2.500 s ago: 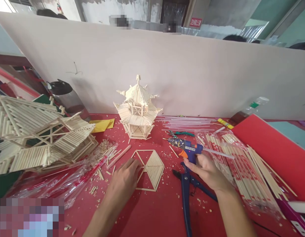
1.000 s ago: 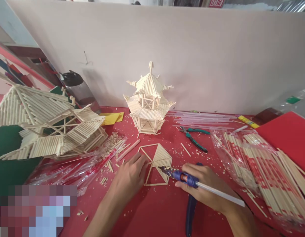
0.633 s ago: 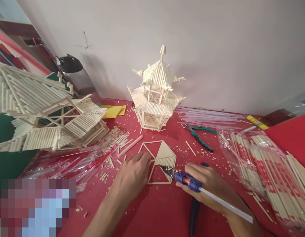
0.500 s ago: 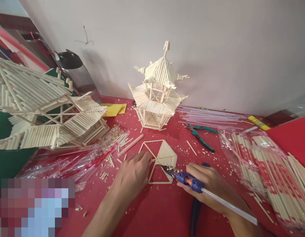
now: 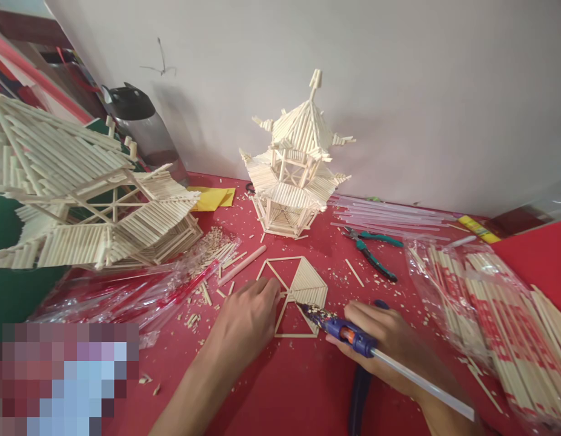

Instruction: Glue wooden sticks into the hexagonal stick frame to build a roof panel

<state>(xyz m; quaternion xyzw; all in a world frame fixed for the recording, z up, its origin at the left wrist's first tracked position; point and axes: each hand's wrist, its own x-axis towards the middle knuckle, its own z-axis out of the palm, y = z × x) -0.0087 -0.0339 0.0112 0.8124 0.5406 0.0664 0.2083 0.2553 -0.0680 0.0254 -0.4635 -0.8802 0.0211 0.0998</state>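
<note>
A: What do I have in front of me, going from the left?

B: First the big stick roof (image 5: 80, 212) on the left of the red worktop (image 5: 285, 387). Next to it lie clear wrappers (image 5: 135, 297) and cut stick bits (image 5: 212, 242).

A: And my left hand (image 5: 246, 321)?

B: It lies flat and open. Its fingertips press on the left edge of the small frame (image 5: 296, 297). The frame lies flat in the middle of the worktop, just in front of the little tower (image 5: 298, 175). Part of it is filled with sticks; the rest is bare.

A: My right hand (image 5: 389, 345)?

B: It is closed around the glue gun (image 5: 341, 330). The tip touches the frame near its lower right part. A clear glue stick (image 5: 421, 384) pokes out of the back.

A: So which step am I on?

B: I think you are gluing the frame. The next move needs the left hand to hold the frame firm, and a slow squeeze so the glue lands on the thin sticks only. The tip looks hot, so keep fingers away from it.

A: What is further right?

B: Green pliers (image 5: 371, 251), spare glue sticks (image 5: 389, 215) by the wall, and a bag of chopsticks (image 5: 489, 315).
</note>
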